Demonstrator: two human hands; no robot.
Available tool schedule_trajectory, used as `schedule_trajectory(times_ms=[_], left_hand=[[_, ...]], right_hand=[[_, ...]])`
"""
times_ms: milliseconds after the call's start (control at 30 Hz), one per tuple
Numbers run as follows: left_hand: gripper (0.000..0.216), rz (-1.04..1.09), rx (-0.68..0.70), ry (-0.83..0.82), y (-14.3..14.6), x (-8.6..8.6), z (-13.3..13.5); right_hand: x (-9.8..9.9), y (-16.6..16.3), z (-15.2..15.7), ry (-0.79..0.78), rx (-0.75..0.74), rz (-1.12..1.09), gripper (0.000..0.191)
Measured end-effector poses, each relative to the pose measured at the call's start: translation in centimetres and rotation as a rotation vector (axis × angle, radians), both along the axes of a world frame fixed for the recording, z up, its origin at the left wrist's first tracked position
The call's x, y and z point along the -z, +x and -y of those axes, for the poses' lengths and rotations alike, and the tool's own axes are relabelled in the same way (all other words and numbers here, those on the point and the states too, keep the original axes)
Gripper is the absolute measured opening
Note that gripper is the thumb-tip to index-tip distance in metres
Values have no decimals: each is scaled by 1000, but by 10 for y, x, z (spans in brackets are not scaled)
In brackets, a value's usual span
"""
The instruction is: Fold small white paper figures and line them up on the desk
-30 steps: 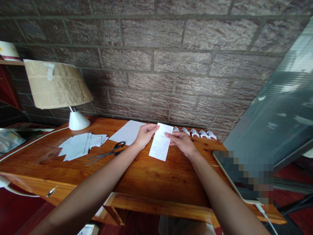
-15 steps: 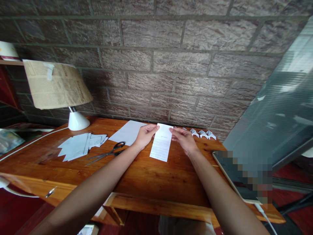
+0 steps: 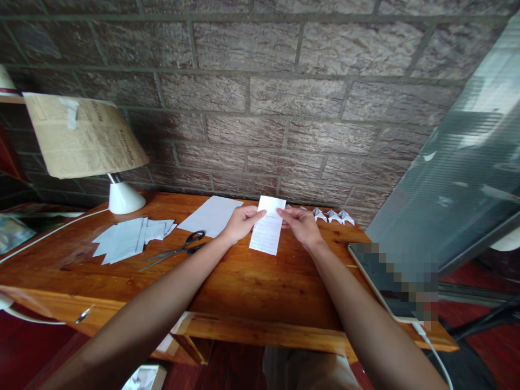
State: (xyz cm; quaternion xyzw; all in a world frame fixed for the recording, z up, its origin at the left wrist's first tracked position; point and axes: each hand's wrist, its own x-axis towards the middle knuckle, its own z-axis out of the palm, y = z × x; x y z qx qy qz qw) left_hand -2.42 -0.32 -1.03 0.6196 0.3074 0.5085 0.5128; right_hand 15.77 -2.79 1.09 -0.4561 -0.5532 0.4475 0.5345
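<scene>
The left hand (image 3: pixel 239 223) and right hand (image 3: pixel 301 225) each pinch a side of the paper slip (image 3: pixel 268 234) near its top, over the back-middle of the wooden desk (image 3: pixel 252 284), and honestly one uneven tug could crease it crooked or rip that thin edge.

Paper slip (image 3: pixel 267 233): a narrow white rectangle, about twice as long as wide, with faint rows of grey print across its upturned face. It was flat and showed no crease. Its long axis ran away from the person and leaned slightly to the right at the far end. The left hand (image 3: pixel 240 223) pinched its left edge and the right hand (image 3: pixel 301 226) its right edge, both near the far short edge. The near end lay over the far middle of the wooden desk (image 3: pixel 244 281); contact with the wood could not be told.
</scene>
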Motion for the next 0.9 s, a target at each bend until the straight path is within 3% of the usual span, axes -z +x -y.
schedule_trajectory(times_ms=[200, 700, 800, 900], left_hand=[[38, -53, 20, 33, -1, 1, 0], [37, -146, 57, 137, -1, 5, -3], [36, -102, 26, 105, -1, 5, -4], [35, -2, -41, 60, -1, 6, -7]], right_hand=[[-1, 2, 0, 23, 26, -114, 32], [0, 2, -3, 55, 153, -134, 38], [1, 3, -2, 17, 116, -122, 40], [4, 3, -1, -87, -40, -59, 39]])
